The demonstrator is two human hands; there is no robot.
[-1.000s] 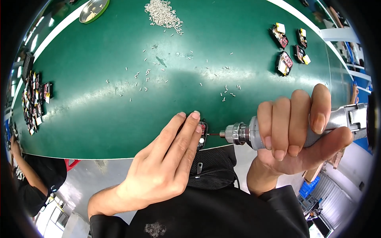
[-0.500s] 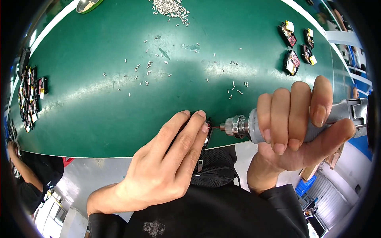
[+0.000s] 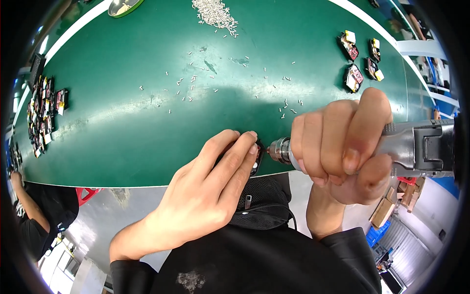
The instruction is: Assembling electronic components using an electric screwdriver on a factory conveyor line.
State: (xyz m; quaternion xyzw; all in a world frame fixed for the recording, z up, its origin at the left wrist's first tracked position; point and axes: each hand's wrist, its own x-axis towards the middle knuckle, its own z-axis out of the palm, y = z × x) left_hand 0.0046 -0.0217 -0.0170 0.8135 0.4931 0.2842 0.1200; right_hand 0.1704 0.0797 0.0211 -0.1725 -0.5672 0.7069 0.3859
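I have the left hand [image 3: 196, 191] palm-down, fingers straight over the unit [image 3: 257, 160], at table's [image 3: 122, 142] near edge; grip hidden, can't tell. Right hand [image 3: 340, 144] clenched round driver [image 3: 404, 144], aimed left. Tags [image 3: 350, 36] illegible.

- worktop [image 3: 147, 142]: plain green, darker green smudges, white edging
- power driver [image 3: 400, 149]: grey body, silver nose
- held device [image 3: 256, 164]: black, some red
- loose pins [image 3: 214, 13]: silvery white
- right-side devices [image 3: 352, 78]: black shells, red insides, white and yellow tags
- dish [image 3: 133, 11]: green rim
- shirt [image 3: 235, 264]: black, speckled pale patch
- bag [image 3: 267, 193]: black mesh pattern
- crate [image 3: 376, 234]: blue
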